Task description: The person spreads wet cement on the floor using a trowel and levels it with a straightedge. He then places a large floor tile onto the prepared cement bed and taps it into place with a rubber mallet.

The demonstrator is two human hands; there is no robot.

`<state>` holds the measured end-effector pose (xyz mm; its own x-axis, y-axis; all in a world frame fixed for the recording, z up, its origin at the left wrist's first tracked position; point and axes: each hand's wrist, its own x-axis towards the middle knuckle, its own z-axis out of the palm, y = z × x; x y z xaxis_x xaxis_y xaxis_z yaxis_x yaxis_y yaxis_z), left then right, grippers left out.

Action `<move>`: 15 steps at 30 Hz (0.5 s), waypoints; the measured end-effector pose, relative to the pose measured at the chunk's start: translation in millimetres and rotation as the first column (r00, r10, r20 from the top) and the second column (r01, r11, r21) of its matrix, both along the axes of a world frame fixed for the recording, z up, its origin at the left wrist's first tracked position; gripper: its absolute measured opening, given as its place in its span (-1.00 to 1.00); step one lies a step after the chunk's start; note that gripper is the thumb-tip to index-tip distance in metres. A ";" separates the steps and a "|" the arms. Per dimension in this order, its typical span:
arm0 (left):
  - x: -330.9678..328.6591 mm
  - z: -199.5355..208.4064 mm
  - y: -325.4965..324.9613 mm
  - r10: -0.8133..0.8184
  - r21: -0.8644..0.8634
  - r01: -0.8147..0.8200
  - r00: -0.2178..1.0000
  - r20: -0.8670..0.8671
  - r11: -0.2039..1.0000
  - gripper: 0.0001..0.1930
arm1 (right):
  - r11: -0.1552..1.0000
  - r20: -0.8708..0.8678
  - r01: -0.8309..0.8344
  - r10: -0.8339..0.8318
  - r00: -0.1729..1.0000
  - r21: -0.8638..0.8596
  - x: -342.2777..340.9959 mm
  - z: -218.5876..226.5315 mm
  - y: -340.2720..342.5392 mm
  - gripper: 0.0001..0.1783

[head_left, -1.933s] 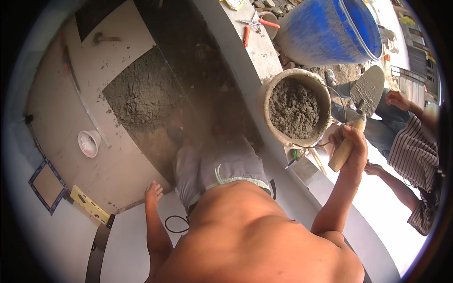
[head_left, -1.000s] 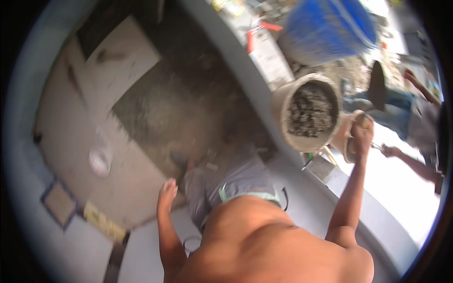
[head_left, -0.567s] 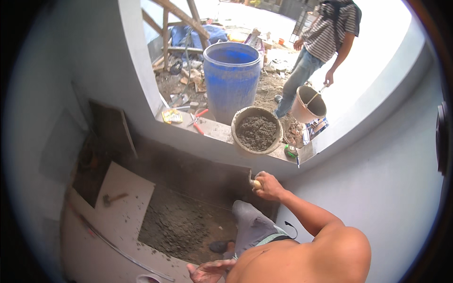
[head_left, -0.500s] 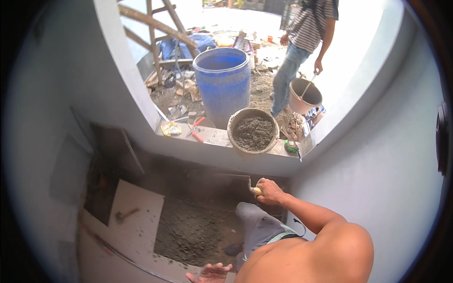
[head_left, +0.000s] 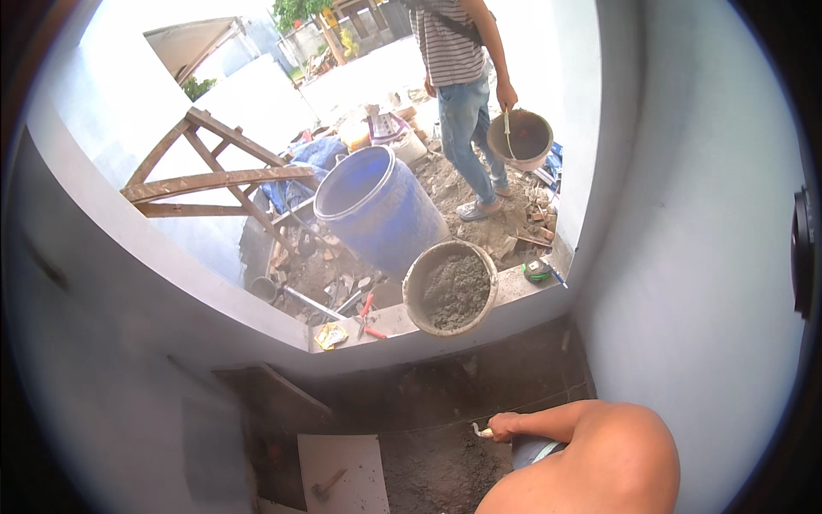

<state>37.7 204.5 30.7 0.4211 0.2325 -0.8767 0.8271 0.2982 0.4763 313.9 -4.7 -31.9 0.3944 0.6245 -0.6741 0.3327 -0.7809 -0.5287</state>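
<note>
Off the right edge of the floor tile [head_left: 349, 461], the right grip [head_left: 503, 426] is clasping a trowel [head_left: 485, 433] over mortar [head_left: 441, 469]; the left grip is hiding, state impossible to tell.

Sill [head_left: 513, 284]: mortar bucket [head_left: 416, 289], tape measure [head_left: 536, 271], red-handled pliers [head_left: 368, 305], yellow packet [head_left: 330, 336]. Floor tile [head_left: 360, 458]: hammer [head_left: 329, 485].

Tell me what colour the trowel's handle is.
Pale cream; the trowel's handle, in the right hand, shows best in the head view.
</note>
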 end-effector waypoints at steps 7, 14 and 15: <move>-59.4 -87.7 -24.8 0.103 0.159 -0.065 0.964 -0.247 0.985 -0.33 | 0.934 -0.139 -0.318 0.297 0.945 -0.164 19.0 -45.3 2.4 -0.64; -33.8 -114.1 -105.2 0.230 0.166 -0.205 0.963 -0.142 0.965 -0.29 | 0.895 0.048 -0.419 0.430 0.902 -0.152 46.5 -89.4 34.6 -0.51; -27.1 -123.1 -117.5 0.251 0.131 -0.239 0.964 -0.087 0.962 -0.28 | 0.900 0.051 -0.382 0.401 0.915 -0.210 52.6 -98.6 37.1 -0.51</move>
